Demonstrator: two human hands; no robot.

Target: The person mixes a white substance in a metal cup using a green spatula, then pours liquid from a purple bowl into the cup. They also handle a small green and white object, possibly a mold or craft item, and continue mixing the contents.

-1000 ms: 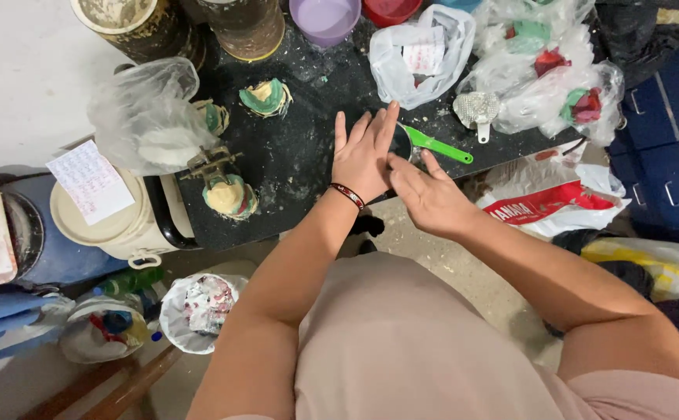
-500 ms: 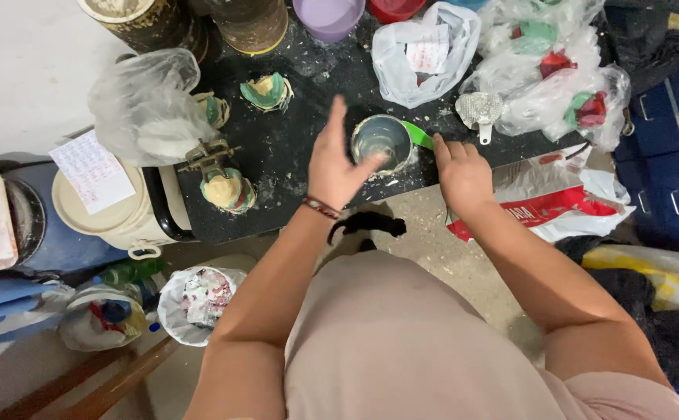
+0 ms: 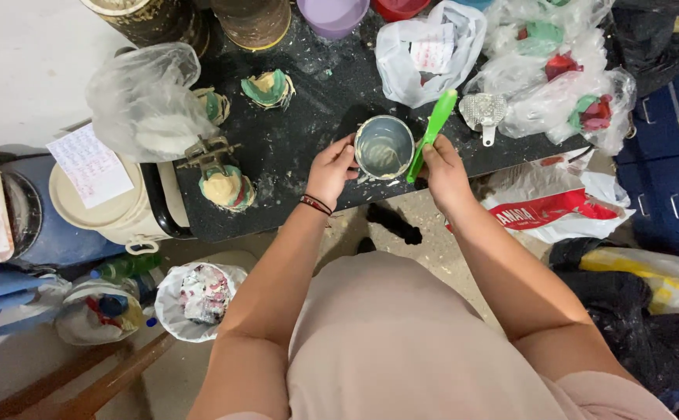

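Observation:
A small round mixing bowl [image 3: 384,147] with pale paste inside sits on the dark, dusty worktop [image 3: 293,148]. My left hand [image 3: 330,169], with a dark bracelet at the wrist, grips the bowl's left side. My right hand [image 3: 444,173] holds a green spatula [image 3: 433,131] whose lower end rests at the bowl's right rim. Two plaster casts in coloured moulds [image 3: 228,187] [image 3: 268,88] lie on the worktop to the left.
A clear plastic bag with white powder [image 3: 149,105] sits at the worktop's left end, bags with coloured items [image 3: 565,85] at the right. Tubs [image 3: 254,19] line the far edge. A lidded bucket [image 3: 98,206] and a waste bin [image 3: 199,295] stand at lower left.
My hands were pressed together over the worktop, then parted. Now the left hand grips the bowl and the right has picked up the green spatula and brought it to the rim.

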